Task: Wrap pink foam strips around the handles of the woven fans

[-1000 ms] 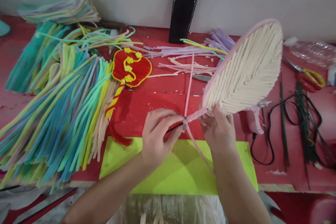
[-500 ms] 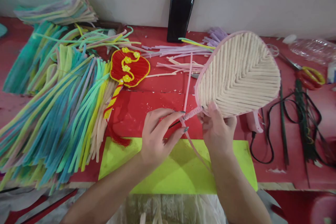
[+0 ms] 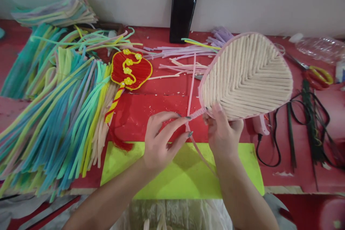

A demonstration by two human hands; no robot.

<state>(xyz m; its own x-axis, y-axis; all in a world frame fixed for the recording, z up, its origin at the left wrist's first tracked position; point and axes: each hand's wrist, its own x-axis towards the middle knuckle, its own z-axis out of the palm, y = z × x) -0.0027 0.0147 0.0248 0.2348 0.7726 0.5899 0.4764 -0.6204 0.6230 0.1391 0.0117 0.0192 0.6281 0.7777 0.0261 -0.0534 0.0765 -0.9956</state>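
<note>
A cream hand fan (image 3: 248,77) made of pipe cleaners, with a pink rim, is held up at the right of centre. My right hand (image 3: 225,131) grips its lower edge beside the handle, thumb on the front face. My left hand (image 3: 164,136) pinches the handle, which is partly wound in pink pipe cleaner (image 3: 198,113). From the fingers of my left hand one loose pink pipe cleaner (image 3: 192,82) sticks upward, and another pink end hangs down toward my right wrist. The far end of the handle is hidden by my left fingers.
Bundles of coloured pipe cleaners (image 3: 61,125) cover the left. A small red fan with yellow trim (image 3: 134,70) lies beside them. A phone (image 3: 184,7) leans on the wall. Scissors (image 3: 319,75), a plastic bottle (image 3: 318,48) and a pink corded tool (image 3: 261,125) lie right. A yellow-green mat (image 3: 175,179) lies below my hands.
The fan has turned slightly, its right side shifting a little outward. My left fingers have moved slightly on the handle. Both hands keep their hold.
</note>
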